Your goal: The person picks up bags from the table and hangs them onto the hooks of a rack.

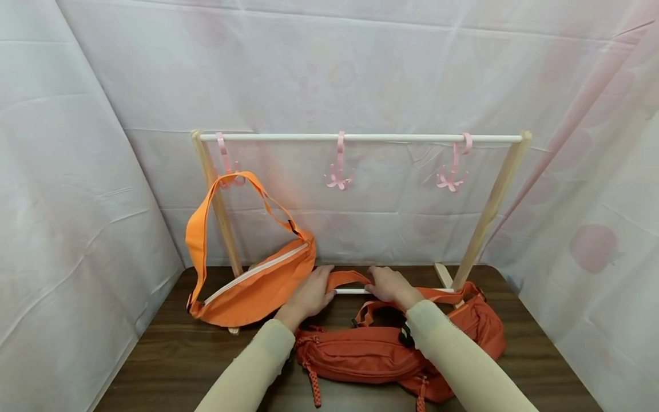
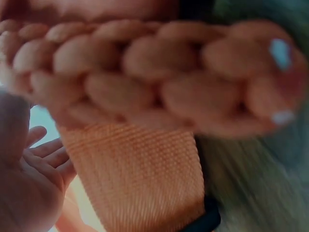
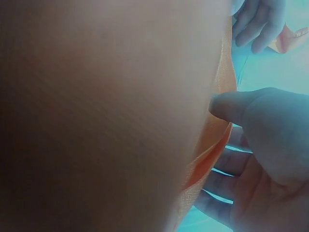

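Observation:
In the head view, my left hand (image 1: 310, 293) and my right hand (image 1: 389, 284) hold an orange-red strap (image 1: 347, 277) between them, just above the table. The strap belongs to a rust-red waist bag (image 1: 360, 355), which lies below my forearms with braided zip pulls; my right forearm hides part of it. The right wrist view shows my right thumb and fingers (image 3: 229, 106) pinching the strap's edge. A braided pull (image 2: 145, 67) and wide webbing (image 2: 140, 174) fill much of the left wrist view. A bright orange bag (image 1: 268, 280) hangs by its strap from the left pink hook (image 1: 222, 149).
A white rail (image 1: 401, 138) on wooden posts (image 1: 491, 206) stands at the table's back. Pink claw hooks hang at its middle (image 1: 339, 166) and right (image 1: 453, 166). A lower white bar (image 1: 352, 291) runs behind my hands. Pale curtains (image 1: 329, 68) surround the brown table (image 1: 170, 343).

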### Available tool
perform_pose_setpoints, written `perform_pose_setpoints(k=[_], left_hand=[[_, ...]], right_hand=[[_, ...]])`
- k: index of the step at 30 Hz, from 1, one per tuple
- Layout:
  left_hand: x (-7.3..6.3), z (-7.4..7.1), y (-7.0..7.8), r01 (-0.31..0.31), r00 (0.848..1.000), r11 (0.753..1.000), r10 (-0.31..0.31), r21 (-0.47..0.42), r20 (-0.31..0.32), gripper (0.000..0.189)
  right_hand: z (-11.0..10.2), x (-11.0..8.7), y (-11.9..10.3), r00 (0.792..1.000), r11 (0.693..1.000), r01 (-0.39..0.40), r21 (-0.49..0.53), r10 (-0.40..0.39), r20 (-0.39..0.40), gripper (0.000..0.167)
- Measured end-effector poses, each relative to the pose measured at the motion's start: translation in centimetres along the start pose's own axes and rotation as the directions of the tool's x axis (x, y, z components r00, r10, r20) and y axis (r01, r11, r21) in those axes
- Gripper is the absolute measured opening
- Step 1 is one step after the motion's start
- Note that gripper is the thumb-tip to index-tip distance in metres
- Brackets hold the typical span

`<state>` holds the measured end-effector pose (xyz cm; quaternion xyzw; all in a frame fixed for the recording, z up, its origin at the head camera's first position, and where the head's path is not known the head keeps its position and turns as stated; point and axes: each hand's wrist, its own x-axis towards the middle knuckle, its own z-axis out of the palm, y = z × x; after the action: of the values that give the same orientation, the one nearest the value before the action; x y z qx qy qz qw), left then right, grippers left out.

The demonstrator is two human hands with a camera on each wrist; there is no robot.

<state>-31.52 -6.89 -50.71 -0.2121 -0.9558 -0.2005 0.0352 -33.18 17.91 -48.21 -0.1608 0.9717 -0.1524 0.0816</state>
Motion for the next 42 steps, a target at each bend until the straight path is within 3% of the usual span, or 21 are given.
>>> perform_pose_setpoints(k=[9,17,26,36,42], left_hand=[[0.6,0.9,-0.1,0.027,0.999,0.999,-0.028,0.041,0.043,0.067],[0.5,1.2,-0.2,0.005,1.000,0.995,-0.006,0.101,0.005,0.063],[0.1,0.9,0.2,-0.035,0.997,0.995,0.042,0.097,-0.067,0.054],[-0.5,0.3,0.6,-0.116,0.982,0.993,0.120,0.036,-0.144,0.042],[-0.5,-0.2,1.0,-0.119,0.980,0.993,0.122,0.028,-0.156,0.035]], right_hand=[[0.3,0.1,0.2,0.997,0.999,0.044,-0.030,-0.046,-0.060,0.033],[-0.6,-0.3,0.1,0.992,0.997,0.079,0.017,-0.077,-0.099,0.014],[-1.9,-1.3,-0.3,0.986,0.994,0.096,0.042,-0.089,-0.138,0.014],[-3.3,-3.3,-0.8,0.970,0.992,0.125,0.025,-0.117,-0.213,0.031],[-4.4,-4.4,-1.2,0.960,0.989,0.146,0.028,-0.135,-0.247,0.032]])
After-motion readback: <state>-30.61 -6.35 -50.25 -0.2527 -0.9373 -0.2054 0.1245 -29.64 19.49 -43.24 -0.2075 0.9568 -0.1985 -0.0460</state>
